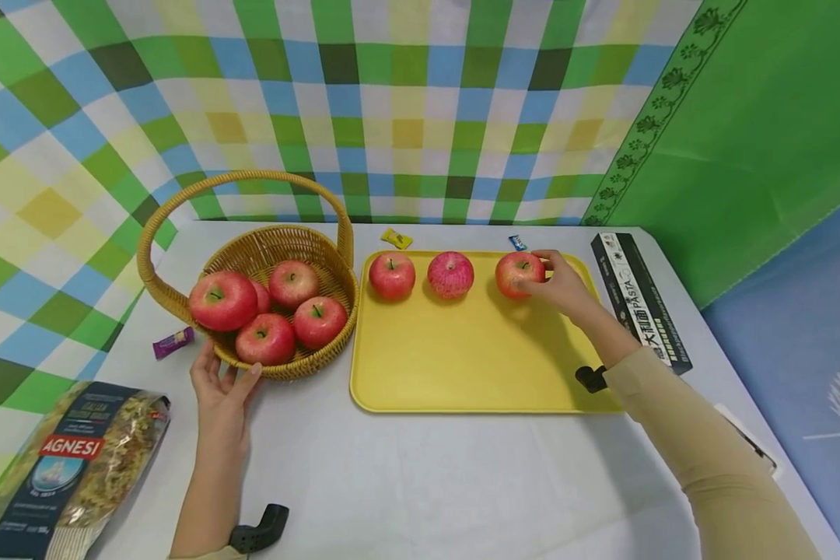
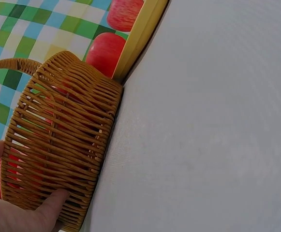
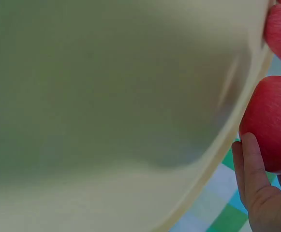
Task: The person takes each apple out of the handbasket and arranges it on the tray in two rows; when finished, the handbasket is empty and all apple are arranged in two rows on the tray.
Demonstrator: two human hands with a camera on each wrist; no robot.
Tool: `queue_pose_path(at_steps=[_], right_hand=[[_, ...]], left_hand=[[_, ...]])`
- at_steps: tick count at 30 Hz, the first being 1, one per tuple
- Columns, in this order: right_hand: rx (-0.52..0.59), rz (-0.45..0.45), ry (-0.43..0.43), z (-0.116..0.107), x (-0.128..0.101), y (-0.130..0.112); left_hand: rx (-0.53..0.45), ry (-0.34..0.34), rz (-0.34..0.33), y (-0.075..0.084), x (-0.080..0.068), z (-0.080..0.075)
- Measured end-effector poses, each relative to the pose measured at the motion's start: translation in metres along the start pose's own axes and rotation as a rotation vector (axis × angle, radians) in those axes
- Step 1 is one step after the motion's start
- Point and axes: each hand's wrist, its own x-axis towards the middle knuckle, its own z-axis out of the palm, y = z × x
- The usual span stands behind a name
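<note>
Pasta bag nearest, front-left on table. L hand w/ fingers spread flat against wicker basket wall, four apples inside. R hand curled round third apple, far-right on yellow tray.

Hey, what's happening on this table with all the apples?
A person is handling apples between a wicker basket and a yellow tray. The right hand grips the rightmost apple of three lined up along the tray's far edge. The left hand rests against the basket's near wall, and the basket holds several more apples. A pasta bag and a pasta box lie off to the sides.
</note>
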Motion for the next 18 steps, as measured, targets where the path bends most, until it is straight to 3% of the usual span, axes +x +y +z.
queue_pose_path(at_steps=[18], right_hand=[[0.009, 0.014, -0.003, 0.017, 0.002, 0.000]], left_hand=[[-0.010, -0.015, 0.020, -0.002, 0.000, -0.001]])
